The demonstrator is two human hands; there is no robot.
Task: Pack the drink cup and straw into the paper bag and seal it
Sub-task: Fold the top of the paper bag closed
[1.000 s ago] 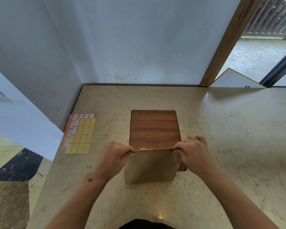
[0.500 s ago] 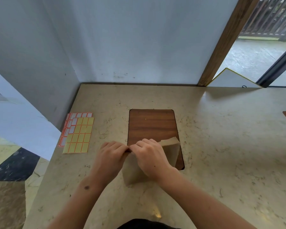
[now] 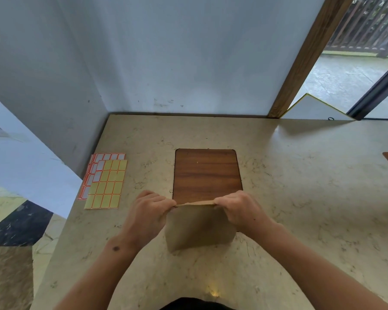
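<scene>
Marble surface is carrying a wood panel at centre. Paper bag is standing at the panel's 6 o'clock edge. Left hand and right hand are each pinching, grip clamped, its top corners. Sticker sheets are lying at 9 o'clock.

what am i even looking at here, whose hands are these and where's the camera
There is no machine here. A person wears a wide-angle camera on their head, so you look forward and down at their own bare hands.

The left hand and right hand each pinch one end of the top edge of a brown paper bag, which stands on a beige stone counter. The top looks pressed flat. What is inside the bag cannot be seen.

Behind the bag a dark wooden board lies in the counter. To the left lie sheets of sticker labels, yellow on top of white.
</scene>
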